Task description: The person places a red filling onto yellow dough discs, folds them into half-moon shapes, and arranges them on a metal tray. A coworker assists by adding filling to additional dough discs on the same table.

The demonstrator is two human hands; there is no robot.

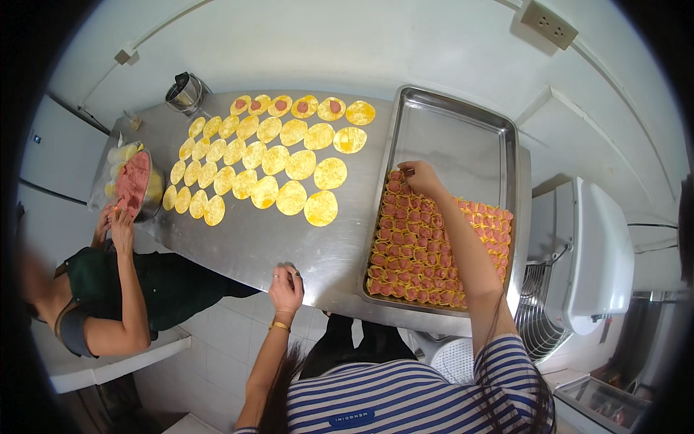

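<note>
My right hand (pixel 421 179) reaches over the large metal tray (pixel 448 141), its fingers pinched at a small dumpling (pixel 395 176) at the far left end of the rows. Packed rows of open-topped dumplings (pixel 416 246), pink filling in yellow wrappers, cover the tray's near part. At the table's front edge, my left hand (pixel 286 289) has its fingers curled in; whatever they hold, if anything, is hidden. Beyond it, rows of round yellow wrappers (pixel 291 197) lie on the steel table (pixel 238 249). Several wrappers in the farthest row carry a ball of pink filling (pixel 281 105).
At the left, a co-worker's hands (pixel 119 220) are at a bowl of pink minced filling (pixel 134 181). A metal pot (pixel 186 94) stands at the back left corner. Right of the table is a white mixer-like machine (pixel 589 249) with a wire guard (pixel 535 307).
</note>
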